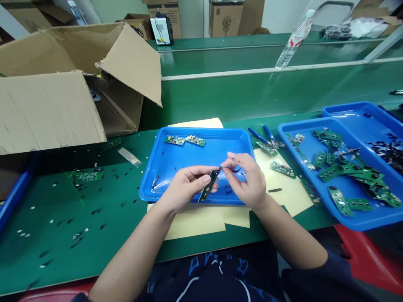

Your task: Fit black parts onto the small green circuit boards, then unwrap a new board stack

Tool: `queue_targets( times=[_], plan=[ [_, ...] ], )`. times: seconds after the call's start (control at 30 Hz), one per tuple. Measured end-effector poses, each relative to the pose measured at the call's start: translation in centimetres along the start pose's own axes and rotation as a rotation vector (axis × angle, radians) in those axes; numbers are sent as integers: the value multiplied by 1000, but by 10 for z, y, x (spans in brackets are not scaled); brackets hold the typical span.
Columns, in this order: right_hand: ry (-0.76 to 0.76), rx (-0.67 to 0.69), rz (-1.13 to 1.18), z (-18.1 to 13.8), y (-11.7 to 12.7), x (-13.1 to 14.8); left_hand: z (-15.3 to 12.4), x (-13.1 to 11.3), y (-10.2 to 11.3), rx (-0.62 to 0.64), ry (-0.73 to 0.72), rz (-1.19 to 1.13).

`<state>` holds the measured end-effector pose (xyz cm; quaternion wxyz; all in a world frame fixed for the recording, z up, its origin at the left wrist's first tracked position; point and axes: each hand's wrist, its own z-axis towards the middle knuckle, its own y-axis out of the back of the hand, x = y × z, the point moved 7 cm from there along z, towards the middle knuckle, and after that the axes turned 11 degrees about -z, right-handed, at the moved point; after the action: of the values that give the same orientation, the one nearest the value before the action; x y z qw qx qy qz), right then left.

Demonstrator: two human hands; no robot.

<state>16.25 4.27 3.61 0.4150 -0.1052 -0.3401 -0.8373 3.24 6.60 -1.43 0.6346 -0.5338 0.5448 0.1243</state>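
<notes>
My left hand [185,186] pinches a narrow green circuit board [208,186], holding it on edge over the front of a blue tray [176,159]. My right hand [247,180] is closed at the board's upper end, its fingertips pinched on a small dark part [235,170] that I cannot make out clearly. Two more green boards [185,140] lie at the tray's back edge. Small dark bits lie loose in the tray under my hands.
A second blue tray [346,214] on the right holds several green boards; another blue tray [355,111] sits behind it. Blue-handled pliers [267,136] and loose boards lie on yellow paper [292,193]. An open cardboard box [56,96] stands left. A water bottle [292,42] stands behind.
</notes>
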Motion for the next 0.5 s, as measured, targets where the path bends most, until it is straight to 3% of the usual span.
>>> queue_targets(
  times=[0.1, 0.2, 0.3, 0.37, 0.43, 0.5],
  plan=[
    [128, -14, -83, -2, 1, 9, -1, 0, -2, 43, 42, 125],
    [148, -57, -41, -4, 6, 14, -2, -17, 0, 9, -162, 482],
    [-104, -190, -14, -1, 20, -3, -10, -39, -4, -74, -521, 899],
    [-321, -253, 27, 0, 30, -24, -18, -46, -15, -45, -738, 1129],
    [-497, -224, 156, 2, 32, -46, -26, -43, -26, 20, -879, 1334],
    [-637, -85, 345, 4, 24, -62, -30, -38, -35, 71, -952, 1495]
  ],
)
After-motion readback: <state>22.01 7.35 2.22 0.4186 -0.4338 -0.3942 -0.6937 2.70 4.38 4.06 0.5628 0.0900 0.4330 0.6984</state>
